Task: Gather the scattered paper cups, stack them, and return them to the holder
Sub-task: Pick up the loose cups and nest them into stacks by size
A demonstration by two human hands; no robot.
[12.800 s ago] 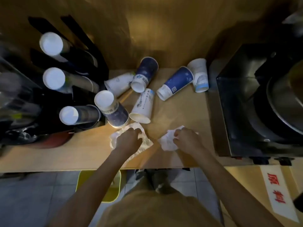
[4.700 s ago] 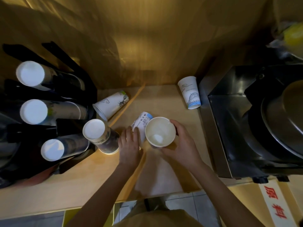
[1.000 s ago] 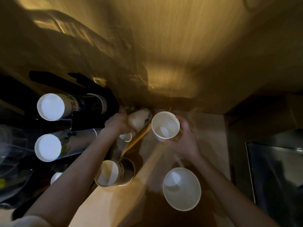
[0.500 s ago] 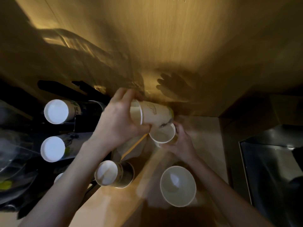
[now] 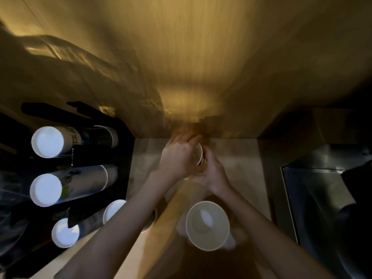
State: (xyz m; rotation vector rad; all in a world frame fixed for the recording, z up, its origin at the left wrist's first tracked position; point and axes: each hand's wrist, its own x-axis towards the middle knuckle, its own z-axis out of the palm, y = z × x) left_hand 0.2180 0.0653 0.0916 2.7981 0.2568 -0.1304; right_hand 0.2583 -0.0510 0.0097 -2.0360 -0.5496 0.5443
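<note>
Both hands meet over the wooden counter (image 5: 237, 158) near the back wall. My left hand (image 5: 178, 158) covers a white paper cup (image 5: 198, 153) from above; only its rim shows. My right hand (image 5: 212, 174) grips the cup stack from below, mostly hidden by the fingers. A separate stack of cups (image 5: 207, 225) stands upright nearer me, mouth up. An upturned cup (image 5: 113, 211) stands beside my left forearm. The black cup holder (image 5: 124, 158) on the left carries horizontal cup stacks (image 5: 70, 185).
A dark metal appliance (image 5: 322, 198) fills the right side. A wooden wall (image 5: 191, 67) rises just behind the hands. Another holder stack (image 5: 60, 140) and a lower one (image 5: 65, 232) point their white bases toward me.
My left hand has brought the printed cup down onto the cup in my right hand; the cup body is now hidden between both hands.
</note>
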